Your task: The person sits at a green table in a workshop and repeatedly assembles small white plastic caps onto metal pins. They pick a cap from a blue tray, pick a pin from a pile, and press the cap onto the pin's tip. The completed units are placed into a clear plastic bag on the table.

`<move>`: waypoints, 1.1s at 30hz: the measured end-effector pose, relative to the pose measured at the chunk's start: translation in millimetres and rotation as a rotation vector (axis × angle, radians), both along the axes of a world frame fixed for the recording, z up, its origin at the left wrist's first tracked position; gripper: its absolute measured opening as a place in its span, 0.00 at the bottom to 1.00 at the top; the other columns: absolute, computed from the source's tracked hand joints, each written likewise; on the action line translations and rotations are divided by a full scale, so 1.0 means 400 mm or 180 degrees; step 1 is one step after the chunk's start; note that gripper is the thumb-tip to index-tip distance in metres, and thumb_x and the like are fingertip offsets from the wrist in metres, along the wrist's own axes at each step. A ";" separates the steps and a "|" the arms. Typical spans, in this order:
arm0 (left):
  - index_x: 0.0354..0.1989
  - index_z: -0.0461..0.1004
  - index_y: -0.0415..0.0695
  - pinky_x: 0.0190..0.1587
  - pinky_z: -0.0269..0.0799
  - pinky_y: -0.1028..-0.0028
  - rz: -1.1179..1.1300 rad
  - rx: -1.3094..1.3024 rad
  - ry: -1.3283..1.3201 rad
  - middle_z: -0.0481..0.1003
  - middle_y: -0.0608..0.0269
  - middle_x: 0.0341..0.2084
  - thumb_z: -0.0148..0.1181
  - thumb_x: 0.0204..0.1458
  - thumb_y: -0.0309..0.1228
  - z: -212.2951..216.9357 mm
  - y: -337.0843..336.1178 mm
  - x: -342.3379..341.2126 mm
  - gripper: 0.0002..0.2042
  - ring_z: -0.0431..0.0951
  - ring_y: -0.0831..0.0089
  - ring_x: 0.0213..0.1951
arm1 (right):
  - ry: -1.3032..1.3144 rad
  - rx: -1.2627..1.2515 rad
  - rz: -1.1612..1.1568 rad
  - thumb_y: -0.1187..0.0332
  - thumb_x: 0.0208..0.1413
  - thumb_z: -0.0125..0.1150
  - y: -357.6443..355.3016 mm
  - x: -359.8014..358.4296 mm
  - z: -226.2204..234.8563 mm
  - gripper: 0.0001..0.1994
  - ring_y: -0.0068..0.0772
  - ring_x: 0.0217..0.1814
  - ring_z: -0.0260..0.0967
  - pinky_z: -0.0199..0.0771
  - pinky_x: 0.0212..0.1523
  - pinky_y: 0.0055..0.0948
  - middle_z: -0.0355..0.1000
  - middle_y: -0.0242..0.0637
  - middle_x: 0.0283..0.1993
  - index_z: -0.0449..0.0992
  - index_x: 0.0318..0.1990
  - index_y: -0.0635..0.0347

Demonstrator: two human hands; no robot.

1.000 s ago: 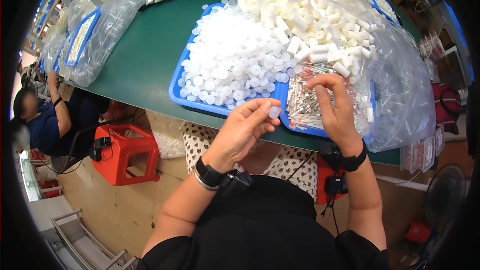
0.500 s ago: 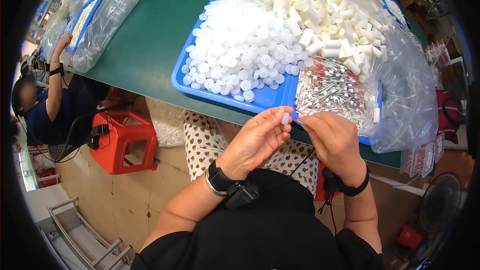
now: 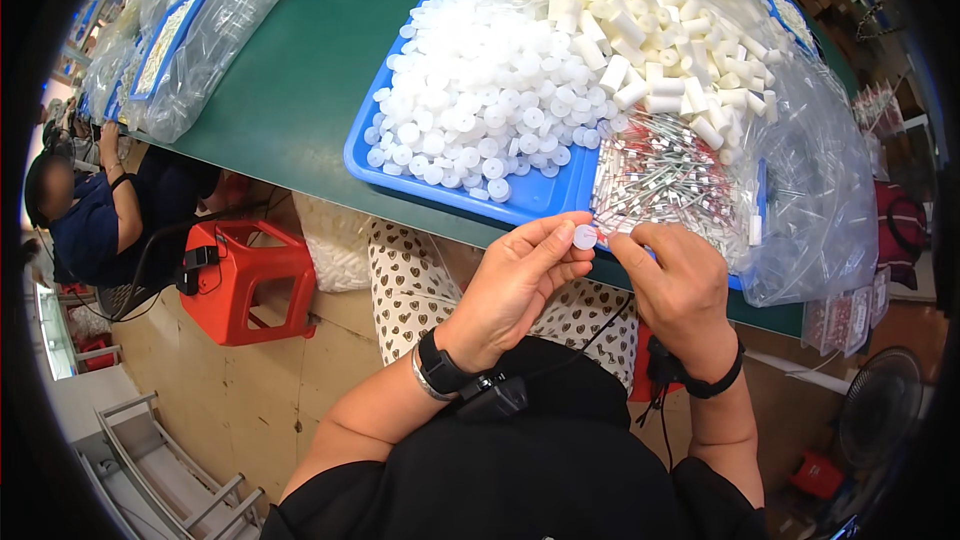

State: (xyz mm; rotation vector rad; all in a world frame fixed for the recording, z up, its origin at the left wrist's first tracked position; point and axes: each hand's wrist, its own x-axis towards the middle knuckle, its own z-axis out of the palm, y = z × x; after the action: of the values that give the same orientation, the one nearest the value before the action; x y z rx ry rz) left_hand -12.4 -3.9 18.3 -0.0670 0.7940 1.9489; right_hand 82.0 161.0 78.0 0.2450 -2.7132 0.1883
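Between thumb and fingertips, my left hand (image 3: 520, 275) pinches a small translucent white plastic disc (image 3: 585, 237), its flat face turned up. Close beside the disc, the fingers of my right hand (image 3: 675, 275) are pressed together; what they hold is too small to make out. Just beyond my hands is a blue tray (image 3: 362, 172) heaped with the same kind of discs (image 3: 470, 90). To the right of that heap lies a pile of thin metal pins (image 3: 665, 175) with white and reddish parts. White foam-like cylinders (image 3: 640, 50) are piled behind the pins.
Clear plastic bags (image 3: 810, 180) lie along the table's right side. The green table (image 3: 290, 90) stretches away to the left. A red stool (image 3: 250, 280) stands there, near a seated person (image 3: 90, 200). A fan (image 3: 880, 405) is at lower right.
The disc in my left hand has turned from edge-on to flat face up. My right hand has shifted slightly right. The other person's arm has come down from the far blue tray.
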 end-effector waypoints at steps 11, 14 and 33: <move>0.54 0.70 0.36 0.48 0.78 0.73 0.0082 -0.0008 0.0122 0.78 0.60 0.40 0.54 0.64 0.32 -0.002 0.004 0.001 0.15 0.80 0.74 0.41 | -0.0094 0.0133 0.0269 0.72 0.42 0.64 0.001 0.001 0.025 0.13 0.29 0.29 0.67 0.65 0.27 0.30 0.71 0.32 0.36 0.78 0.39 0.58; 0.54 0.70 0.36 0.48 0.78 0.73 0.0078 0.0019 0.0124 0.78 0.60 0.39 0.54 0.64 0.31 -0.006 0.003 0.002 0.15 0.79 0.75 0.41 | -0.0134 0.0046 0.0308 0.71 0.42 0.64 0.003 0.002 0.021 0.13 0.29 0.29 0.67 0.66 0.27 0.29 0.72 0.33 0.36 0.79 0.39 0.58; 0.54 0.72 0.36 0.47 0.74 0.78 -0.0147 0.0026 0.0232 0.77 0.64 0.38 0.58 0.61 0.28 0.000 -0.004 0.010 0.15 0.76 0.79 0.40 | -0.0396 -0.1197 -0.0149 0.77 0.52 0.65 -0.006 0.020 -0.029 0.07 0.42 0.31 0.75 0.72 0.28 0.34 0.75 0.43 0.33 0.75 0.38 0.64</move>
State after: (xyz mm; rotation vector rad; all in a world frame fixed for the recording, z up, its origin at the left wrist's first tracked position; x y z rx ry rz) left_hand -8.5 -5.5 18.4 0.0271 0.8283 1.9199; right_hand 90.1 158.5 66.4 0.0606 -2.7329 0.7108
